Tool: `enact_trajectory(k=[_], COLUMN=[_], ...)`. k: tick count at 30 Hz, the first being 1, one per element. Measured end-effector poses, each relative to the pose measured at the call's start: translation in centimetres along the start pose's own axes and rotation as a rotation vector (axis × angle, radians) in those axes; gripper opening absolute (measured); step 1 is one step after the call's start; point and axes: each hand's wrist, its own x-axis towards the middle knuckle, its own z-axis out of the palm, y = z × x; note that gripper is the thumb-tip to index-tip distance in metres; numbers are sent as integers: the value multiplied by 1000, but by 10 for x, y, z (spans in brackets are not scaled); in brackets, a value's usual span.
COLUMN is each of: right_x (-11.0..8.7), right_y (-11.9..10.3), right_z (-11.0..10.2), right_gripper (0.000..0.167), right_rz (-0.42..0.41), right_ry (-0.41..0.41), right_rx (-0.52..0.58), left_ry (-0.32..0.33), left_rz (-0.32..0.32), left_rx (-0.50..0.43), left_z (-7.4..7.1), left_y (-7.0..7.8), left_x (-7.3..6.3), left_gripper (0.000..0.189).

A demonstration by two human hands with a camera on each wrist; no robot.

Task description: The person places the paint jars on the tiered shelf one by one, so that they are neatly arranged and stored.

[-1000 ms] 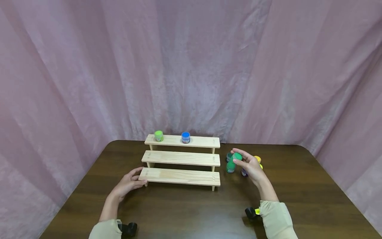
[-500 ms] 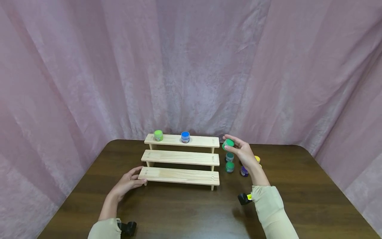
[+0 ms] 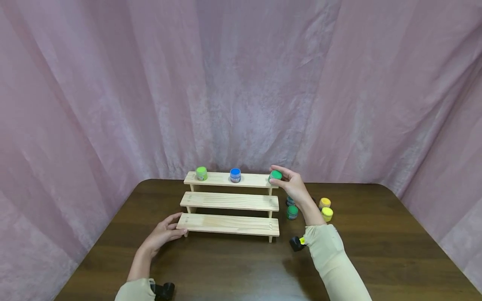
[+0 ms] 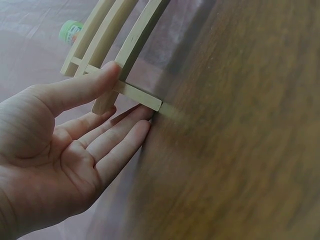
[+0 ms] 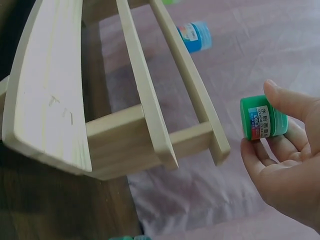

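A three-tier wooden stand (image 3: 229, 200) stands on the table, with a light green paint jar (image 3: 201, 174) and a blue paint jar (image 3: 235, 175) on its top shelf. My left hand (image 3: 162, 236) holds the left end of the bottom shelf, the thumb (image 4: 107, 75) on its edge and fingers by the leg. My right hand (image 3: 295, 188) pinches a green paint jar (image 5: 262, 117) between thumb and fingers. That jar is upright at the top shelf's right end; in the right wrist view a small gap separates it from the shelf.
Right of the stand, another green jar (image 3: 292, 212) and a dark teal jar (image 3: 290, 201) stand on the table (image 3: 226, 267). An orange-yellow jar (image 3: 325, 203) and a yellow jar (image 3: 326, 214) are farther right. A pink curtain (image 3: 241, 83) hangs behind.
My right hand has carried the green paint jar up and left, from above the table jars to the top shelf's right end. My left hand has stayed at the bottom shelf.
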Motion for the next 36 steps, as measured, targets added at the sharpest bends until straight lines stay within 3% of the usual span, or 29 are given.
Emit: enact_trajectory(k=[7,15,36], right_x=[15,26,32], right_y=[0,-7,-4], right_z=[11,22,29], right_gripper=[56,53,52], right_rz=[14,32,56], right_ry=[-44,-14,38], right_rx=[-18,-37,-103], left_ry=[6,-3,-17], left_rz=[9,21,20], left_rx=[1,0,-19], left_z=[2,5,7], left_y=[0,4,7], left_x=[4,13,12], left_gripper=[74,73,75])
